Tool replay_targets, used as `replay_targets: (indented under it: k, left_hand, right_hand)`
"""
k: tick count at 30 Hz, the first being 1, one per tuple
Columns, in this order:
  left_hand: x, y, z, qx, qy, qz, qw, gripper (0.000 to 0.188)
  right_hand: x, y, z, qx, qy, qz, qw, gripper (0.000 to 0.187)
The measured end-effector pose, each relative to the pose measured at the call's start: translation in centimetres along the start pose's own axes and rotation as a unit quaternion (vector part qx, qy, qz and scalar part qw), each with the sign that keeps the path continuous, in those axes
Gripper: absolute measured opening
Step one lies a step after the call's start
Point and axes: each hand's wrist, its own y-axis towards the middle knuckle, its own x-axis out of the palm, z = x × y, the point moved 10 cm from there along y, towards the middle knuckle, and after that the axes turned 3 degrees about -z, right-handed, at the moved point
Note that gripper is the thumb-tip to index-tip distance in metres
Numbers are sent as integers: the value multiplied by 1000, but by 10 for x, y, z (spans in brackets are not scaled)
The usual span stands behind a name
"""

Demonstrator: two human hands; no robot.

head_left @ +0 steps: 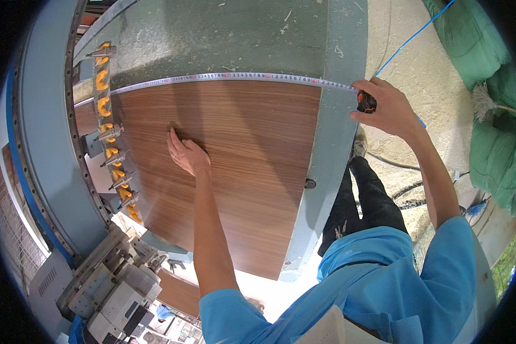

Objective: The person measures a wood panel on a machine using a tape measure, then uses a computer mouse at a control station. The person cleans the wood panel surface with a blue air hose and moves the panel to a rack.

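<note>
I have the right hand [387, 109] clamped on the tape's case [367, 102], a black and orange thing, at the bed's right edge; the tape [246, 75] runs out leftward from it, across the bed's grey border, then along the board's far edge toward the bed's left side; it passes by the rack there, and I cannot make out its tip.

I see the left hand [188, 153] laid palm down over the board, fingers straight and close together, gripping nothing; I cannot tell whether the whole palm touches.

Under it lies the board [252, 166], brown with wood grain, flat on the bed [229, 46]; its right edge runs beside the bed's right border, where a round black stop [310, 183] sits just at that edge.

Over the board's left end I see the rack [108, 109], a row of orange clips, some bearing metal tool holders [114, 156]; left of it stands a blue-grey beam [49, 120], and below that a spindle head [112, 292].

Past the bed's right edge I see floor [404, 63] with black cables [410, 189]; a blue cord [413, 37] slants up from near the right hand toward green sacks [470, 34]; a pale brush [484, 103] lies against them.
</note>
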Motion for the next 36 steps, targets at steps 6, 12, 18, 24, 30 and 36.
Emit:
replay_targets:
  k: [6,12,18,24,30,36]
  left_hand:
    - [0,1,1,-13,2,-7,1000,49]
    - [0,1,3,3,-12,3,1000,49]
    - [-3,0,3,19,-9,13,1000,49]
    - [4,3,0,31,-21,7,999,49]
    - [-4,3,-1,60,4,42,997,48]
    - [10,5,-10,51,-14,13,999,50]
  right_hand:
    - [0,-1,0,-18,17,11,1000,56]
    - [-1,-2,1,-9,26,13,1000,55]
    - [1,-2,3,-9,32,5,999,58]
    - [2,-4,-5,-18,104,-26,994,51]
    - [42,-10,-40,-6,306,-205,930,42]
    - [65,-20,-11,54,355,-229,905,45]
